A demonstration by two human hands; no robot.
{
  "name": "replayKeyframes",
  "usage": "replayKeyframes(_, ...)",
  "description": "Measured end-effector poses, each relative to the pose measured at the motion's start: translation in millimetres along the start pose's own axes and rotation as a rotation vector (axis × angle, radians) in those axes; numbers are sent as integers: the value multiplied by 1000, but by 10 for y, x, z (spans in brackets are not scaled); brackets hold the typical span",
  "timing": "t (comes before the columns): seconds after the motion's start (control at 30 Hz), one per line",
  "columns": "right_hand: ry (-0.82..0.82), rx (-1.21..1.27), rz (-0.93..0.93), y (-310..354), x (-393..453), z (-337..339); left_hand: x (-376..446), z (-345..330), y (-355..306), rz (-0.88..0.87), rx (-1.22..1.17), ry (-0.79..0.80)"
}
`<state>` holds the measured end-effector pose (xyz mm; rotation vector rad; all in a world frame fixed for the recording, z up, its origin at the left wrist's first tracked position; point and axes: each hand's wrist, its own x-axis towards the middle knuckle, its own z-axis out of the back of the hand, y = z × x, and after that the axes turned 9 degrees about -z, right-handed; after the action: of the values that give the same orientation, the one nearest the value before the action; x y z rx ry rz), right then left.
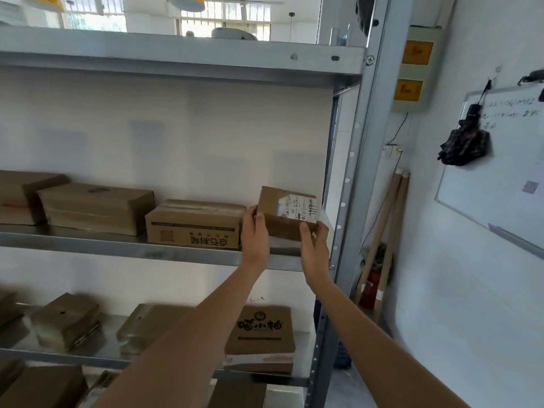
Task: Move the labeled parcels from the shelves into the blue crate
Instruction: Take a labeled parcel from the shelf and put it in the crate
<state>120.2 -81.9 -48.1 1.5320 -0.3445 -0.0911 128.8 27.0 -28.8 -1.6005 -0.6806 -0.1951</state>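
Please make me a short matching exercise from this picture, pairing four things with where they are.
Things:
1. labelled parcel
2. printed box
3. folded umbrella
4. cardboard tubes

Places:
a. hanging in front of the whiteboard
b. leaning against the wall beside the shelf post
c. held between the left hand and right hand
d. on the middle shelf, just left of the hands

Pairs: 1-c, 2-d, 3-a, 4-b
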Motion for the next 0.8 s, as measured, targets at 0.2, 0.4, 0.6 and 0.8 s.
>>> replayKeyframes(0.2,-56,-194,213,116,-93,-30,86,8,36,275,-222,-63)
replayKeyframes(0.4,-49,-324,356,166,-144,-59,35,30,47,397,-363,-86)
replayKeyframes(0.6,-37,-271,304,179,-121,-33,49,-11,39,374,-365,-136)
replayKeyframes(0.8,-59,-168,228,161,-108,-41,-61,-134,-98,258,-296,-188)
